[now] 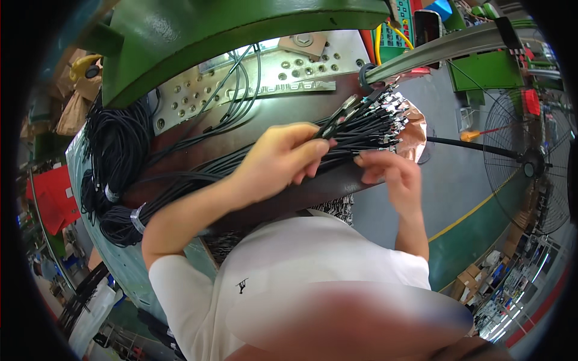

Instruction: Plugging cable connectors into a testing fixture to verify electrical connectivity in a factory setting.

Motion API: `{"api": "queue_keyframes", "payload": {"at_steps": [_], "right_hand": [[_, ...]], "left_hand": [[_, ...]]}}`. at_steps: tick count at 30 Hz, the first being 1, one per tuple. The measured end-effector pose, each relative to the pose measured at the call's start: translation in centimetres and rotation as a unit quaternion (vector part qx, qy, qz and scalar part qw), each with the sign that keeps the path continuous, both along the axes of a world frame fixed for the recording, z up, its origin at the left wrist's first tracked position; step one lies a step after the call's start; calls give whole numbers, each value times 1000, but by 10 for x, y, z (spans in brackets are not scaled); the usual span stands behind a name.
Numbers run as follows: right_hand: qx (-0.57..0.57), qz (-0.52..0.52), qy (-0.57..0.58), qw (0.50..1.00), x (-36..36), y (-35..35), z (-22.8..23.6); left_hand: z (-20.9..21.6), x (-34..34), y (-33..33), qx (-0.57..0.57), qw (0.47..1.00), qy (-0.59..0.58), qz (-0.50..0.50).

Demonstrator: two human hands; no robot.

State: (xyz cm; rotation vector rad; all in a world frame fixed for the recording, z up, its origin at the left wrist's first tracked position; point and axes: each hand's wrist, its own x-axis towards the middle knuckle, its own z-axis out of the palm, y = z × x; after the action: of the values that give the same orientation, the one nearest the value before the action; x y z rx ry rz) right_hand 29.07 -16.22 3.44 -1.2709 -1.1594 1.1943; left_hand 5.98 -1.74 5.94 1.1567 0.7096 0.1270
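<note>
My left hand (280,157) is closed, thumb against curled fingers, around several black cables. Metal-tipped cable ends (341,116) stick out past its thumb, up and to the right. My right hand (392,172) curls its fingers close to the near side of the large cable bundle (367,129); anything between them is too small to make out. Silvery connectors (394,111) cap the bundle's right end, beside brown paper (414,133). The cables run left across the dark tabletop (325,188) under my left forearm.
A green machine frame (241,36) arches over a perforated metal plate (289,69). Coiled black cables (120,138) hang at the left, tied bundles (137,221) below them. A curved metal arm (445,51) reaches in from the upper right, above a standing fan (530,165).
</note>
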Motion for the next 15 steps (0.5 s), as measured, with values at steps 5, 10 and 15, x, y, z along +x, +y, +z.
{"api": "queue_keyframes", "payload": {"at_steps": [5, 10, 15], "right_hand": [[38, -60, 276, 959, -53, 84, -4], [12, 49, 160, 986, -120, 115, -15], [-131, 208, 77, 966, -142, 106, -14]], "left_hand": [[-10, -33, -61, 50, 990, -19, 132], [-40, -44, -78, -40, 952, -124, 278], [-55, -49, -77, 5, 922, -152, 357]]}}
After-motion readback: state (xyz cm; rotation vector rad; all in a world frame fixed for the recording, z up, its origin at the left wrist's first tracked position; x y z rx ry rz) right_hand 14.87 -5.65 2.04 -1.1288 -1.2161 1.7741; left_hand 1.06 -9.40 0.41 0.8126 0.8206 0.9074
